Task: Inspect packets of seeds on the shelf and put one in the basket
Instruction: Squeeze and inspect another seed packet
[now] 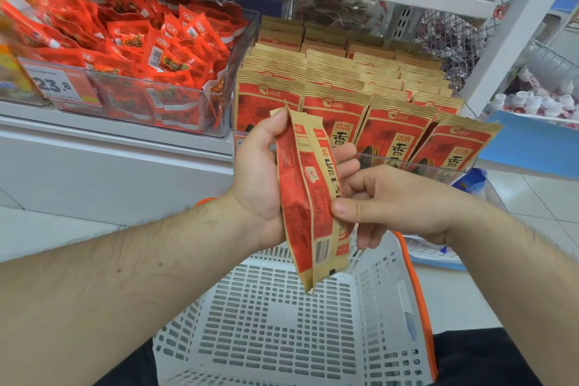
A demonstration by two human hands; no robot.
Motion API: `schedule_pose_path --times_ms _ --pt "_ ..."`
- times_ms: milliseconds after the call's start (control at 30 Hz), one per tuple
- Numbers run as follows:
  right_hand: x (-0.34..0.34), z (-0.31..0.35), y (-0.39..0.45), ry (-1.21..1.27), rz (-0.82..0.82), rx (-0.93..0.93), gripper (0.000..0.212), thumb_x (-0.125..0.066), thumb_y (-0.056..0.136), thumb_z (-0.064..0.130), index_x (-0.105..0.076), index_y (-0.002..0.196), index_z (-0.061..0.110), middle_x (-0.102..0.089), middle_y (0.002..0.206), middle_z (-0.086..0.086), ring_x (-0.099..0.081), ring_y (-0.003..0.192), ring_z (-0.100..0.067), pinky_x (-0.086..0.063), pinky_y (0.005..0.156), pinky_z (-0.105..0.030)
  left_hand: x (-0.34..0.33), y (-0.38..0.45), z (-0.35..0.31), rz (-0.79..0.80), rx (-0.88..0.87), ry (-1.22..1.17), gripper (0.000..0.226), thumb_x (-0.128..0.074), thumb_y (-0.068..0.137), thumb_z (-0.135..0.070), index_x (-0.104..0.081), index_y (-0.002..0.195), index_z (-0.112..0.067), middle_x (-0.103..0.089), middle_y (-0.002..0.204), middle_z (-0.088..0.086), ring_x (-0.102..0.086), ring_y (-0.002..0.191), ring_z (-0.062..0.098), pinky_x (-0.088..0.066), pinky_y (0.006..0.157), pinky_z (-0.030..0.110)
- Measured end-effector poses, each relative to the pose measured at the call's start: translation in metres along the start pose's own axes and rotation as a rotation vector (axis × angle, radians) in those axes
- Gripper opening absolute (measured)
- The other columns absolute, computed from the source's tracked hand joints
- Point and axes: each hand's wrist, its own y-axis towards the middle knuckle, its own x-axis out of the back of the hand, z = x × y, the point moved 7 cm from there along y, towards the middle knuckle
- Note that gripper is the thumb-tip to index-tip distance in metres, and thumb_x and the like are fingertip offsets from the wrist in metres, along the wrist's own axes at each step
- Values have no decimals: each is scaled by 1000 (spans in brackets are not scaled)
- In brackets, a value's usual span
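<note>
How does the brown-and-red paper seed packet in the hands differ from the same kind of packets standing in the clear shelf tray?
The held brown-and-red paper seed packet shows its back, with a barcode; the tray packets show their fronts. The held packet is up in the air above the white plastic basket, held by the left hand and the right hand; the tray packets stand in rows, untouched. Both share the same brown and red design.

both forearms [131, 266] are bare and hairy, with no sleeves, watch or rings showing; dark black clothing [482, 357] covers the person's lap.
</note>
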Motion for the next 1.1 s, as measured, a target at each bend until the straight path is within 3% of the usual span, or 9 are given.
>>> schedule_pose_path --times_ms 133,267,433,567,667,733,867,1100 --pt "-7 5 0 185 88 39 42 -72 77 46 -71 101 12 -75 98 -15 -62 58 -17 -53 57 -24 -1 3 -4 -3 -20 9 70 -35 96 -59 -64 116 2 -64 124 26 -61 117 38 -44 106 48" --pt "-8 8 -2 216 87 44 33 -76 75 44 -76 94 17 -75 94 -18 -63 53 -16 -54 53 -22 0 4 -6 -25 -60 157 65 -31 101 -59 -69 105 -6 -68 104 19 -64 97 33 -49 98 48" --pt "7 9 0 152 -167 49 44 -74 66 42 -74 97 11 -76 83 -14 -59 51 -23 -51 49 -28 7 2 -10 -123 -147 290 59 -31 102 -55 -68 112 -11 -75 103 16 -73 95 31 -56 90 52" --pt "11 10 -2 80 -301 75 46 -74 67 46 -74 98 13 -76 81 -11 -68 69 -41 -53 58 -37 14 3 -16 -228 -252 390 43 -35 106 -44 -66 112 -14 -77 98 11 -74 91 30 -56 88 57" --pt "22 14 -4 133 -456 138 33 -64 88 39 -72 90 7 -74 73 -13 -66 58 -31 -52 55 -36 12 2 -15 -197 -237 428 37 -37 107 -38 -68 108 -17 -77 98 9 -74 91 27 -59 86 50" --pt "29 16 -6 193 -541 171 47 -53 97 40 -68 82 -2 -70 63 -13 -58 46 -22 -48 48 -31 9 1 -12 -152 -221 449 35 -37 107 -33 -68 108 -17 -77 98 8 -75 91 25 -60 84 44" --pt "32 15 -7 341 -556 176 57 -40 103 41 -66 75 -1 -66 60 -15 -53 41 -21 -46 44 -29 7 -1 -8 -122 -203 460 35 -37 107 -33 -68 111 -17 -77 99 8 -74 92 26 -58 85 45" --pt "28 15 -6 348 -451 152 56 -44 100 41 -68 87 -8 -69 67 -16 -53 42 -20 -47 46 -28 8 -1 -8 -150 -184 430 35 -37 107 -35 -68 111 -19 -77 98 8 -75 92 25 -59 84 47"
